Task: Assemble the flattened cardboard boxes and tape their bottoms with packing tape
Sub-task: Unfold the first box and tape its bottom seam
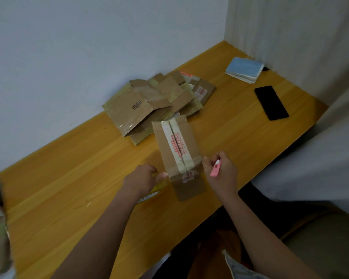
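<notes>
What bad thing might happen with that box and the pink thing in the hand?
The right hand grips a pink cutter close to the left hand holding the box; a slip might nick fingers. The old tape along the seam looks split, so the bottom might open unless retaped.

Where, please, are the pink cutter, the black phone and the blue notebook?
pink cutter (215,170): head view, middle of its pink body.
black phone (271,102): head view, centre of its dark screen.
blue notebook (244,69): head view, middle of its blue cover.
</notes>
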Demonstrator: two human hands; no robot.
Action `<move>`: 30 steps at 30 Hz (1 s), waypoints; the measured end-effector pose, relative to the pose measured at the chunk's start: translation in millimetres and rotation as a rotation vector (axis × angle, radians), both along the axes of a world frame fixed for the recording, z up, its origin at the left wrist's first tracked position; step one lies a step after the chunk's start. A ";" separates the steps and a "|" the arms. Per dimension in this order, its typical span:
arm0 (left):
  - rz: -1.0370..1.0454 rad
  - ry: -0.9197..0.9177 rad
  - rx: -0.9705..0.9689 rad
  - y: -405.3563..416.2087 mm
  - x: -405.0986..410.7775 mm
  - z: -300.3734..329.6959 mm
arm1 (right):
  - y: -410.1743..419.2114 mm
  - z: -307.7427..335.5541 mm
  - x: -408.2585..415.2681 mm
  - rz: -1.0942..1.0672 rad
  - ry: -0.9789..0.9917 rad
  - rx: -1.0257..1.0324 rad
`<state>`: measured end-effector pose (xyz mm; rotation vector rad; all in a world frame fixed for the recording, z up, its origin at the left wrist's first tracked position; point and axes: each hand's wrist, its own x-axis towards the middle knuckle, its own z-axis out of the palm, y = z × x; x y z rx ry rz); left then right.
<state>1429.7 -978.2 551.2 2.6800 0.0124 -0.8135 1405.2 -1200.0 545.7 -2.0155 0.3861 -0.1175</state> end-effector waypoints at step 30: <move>0.124 0.024 -0.182 -7.7 -4.5 -8.6 | 25.5 6.4 24.1 0.168 0.070 0.011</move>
